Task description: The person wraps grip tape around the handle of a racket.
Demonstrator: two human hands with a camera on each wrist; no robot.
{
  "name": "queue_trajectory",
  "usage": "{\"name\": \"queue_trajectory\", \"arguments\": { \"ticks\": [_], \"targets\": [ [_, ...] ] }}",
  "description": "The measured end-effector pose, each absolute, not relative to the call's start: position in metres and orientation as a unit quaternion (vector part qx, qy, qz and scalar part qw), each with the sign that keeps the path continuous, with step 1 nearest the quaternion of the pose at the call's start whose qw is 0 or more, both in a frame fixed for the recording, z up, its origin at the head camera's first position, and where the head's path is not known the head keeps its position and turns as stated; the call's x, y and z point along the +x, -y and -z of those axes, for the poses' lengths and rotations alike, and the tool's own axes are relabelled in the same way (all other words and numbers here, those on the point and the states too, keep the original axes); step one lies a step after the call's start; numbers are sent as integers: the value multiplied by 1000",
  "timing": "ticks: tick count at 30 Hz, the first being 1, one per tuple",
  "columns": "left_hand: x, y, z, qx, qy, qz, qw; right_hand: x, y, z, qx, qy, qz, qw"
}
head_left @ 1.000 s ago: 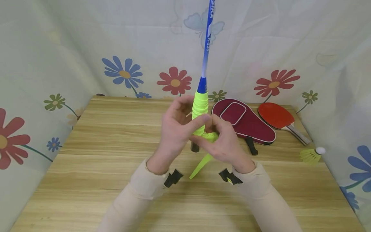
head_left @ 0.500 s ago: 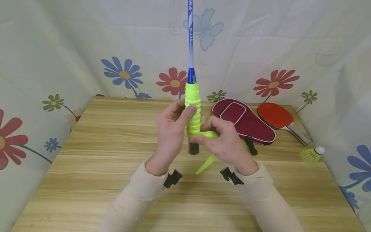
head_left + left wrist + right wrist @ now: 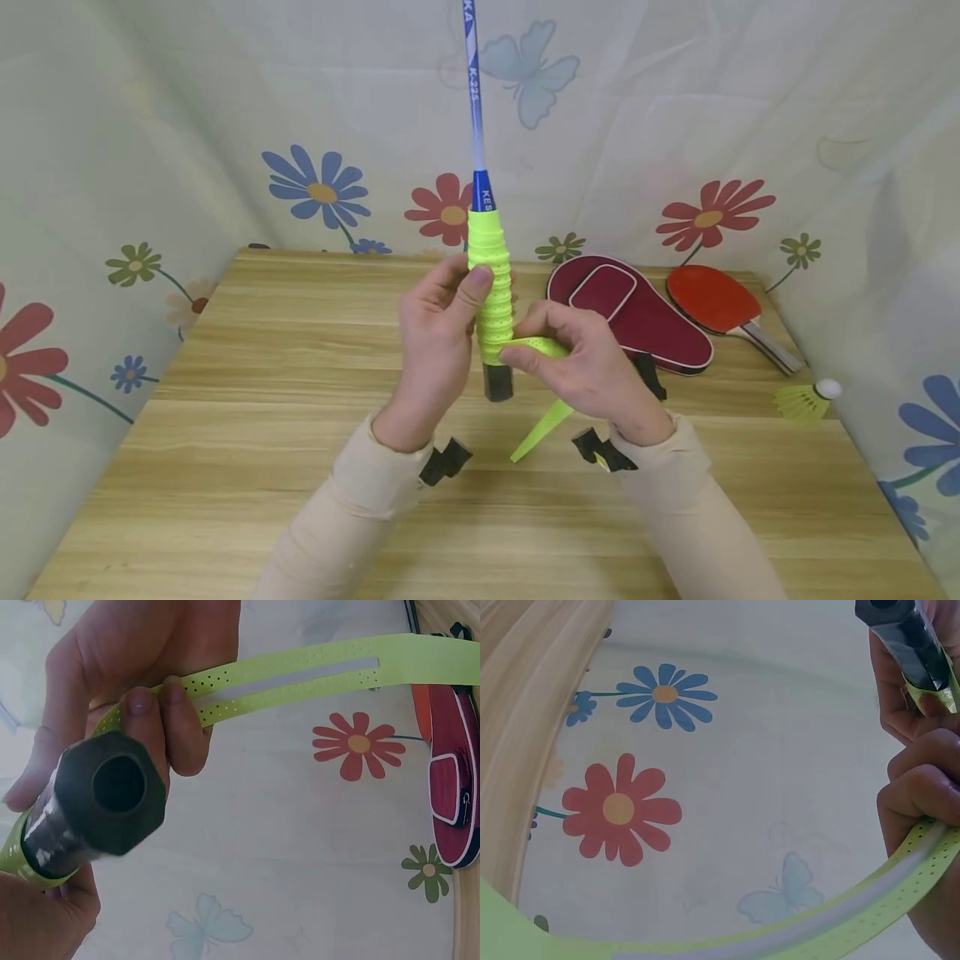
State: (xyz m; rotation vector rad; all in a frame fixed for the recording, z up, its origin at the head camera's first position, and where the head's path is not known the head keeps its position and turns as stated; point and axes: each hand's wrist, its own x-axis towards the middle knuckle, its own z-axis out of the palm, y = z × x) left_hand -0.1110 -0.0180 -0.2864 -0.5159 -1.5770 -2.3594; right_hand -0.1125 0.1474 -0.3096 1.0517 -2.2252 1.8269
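Observation:
A blue-and-white badminton racket (image 3: 476, 108) stands nearly upright, its handle wrapped in neon yellow-green grip tape (image 3: 489, 242). My left hand (image 3: 438, 342) holds the wrapped handle, thumb across its front. Below the lowest wrap, the black handle end (image 3: 498, 383) is bare; its eight-sided butt (image 3: 120, 784) faces the left wrist camera. My right hand (image 3: 581, 354) pinches the tape just right of the handle, near the lowest wrap. From that hand the loose tape tail (image 3: 542, 429) hangs down; a pale strip runs along the inner side of the tape (image 3: 922, 851). The racket's head is out of view.
At the back right of the wooden table (image 3: 300, 333) lies a maroon paddle case (image 3: 637, 321) with white piping. Beside it are a red table tennis paddle (image 3: 712, 296) and a yellow shuttlecock (image 3: 808, 402). A flowered curtain (image 3: 375, 108) stands behind the table.
The racket has shifted left and now leans slightly left at the top. My left thumb has come away from the right hand onto the wraps. More bare handle shows below the tape.

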Motion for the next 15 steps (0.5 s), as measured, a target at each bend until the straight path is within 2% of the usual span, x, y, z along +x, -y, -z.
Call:
{"name": "queue_trajectory", "arguments": {
  "ticks": [3, 15],
  "targets": [
    [-109, 17, 285, -175, 528, 823, 116, -112, -148, 310, 357, 725, -588, 30],
    [-107, 15, 284, -148, 485, 857, 85, -116, -152, 308, 396, 710, -580, 51]
  ]
}}
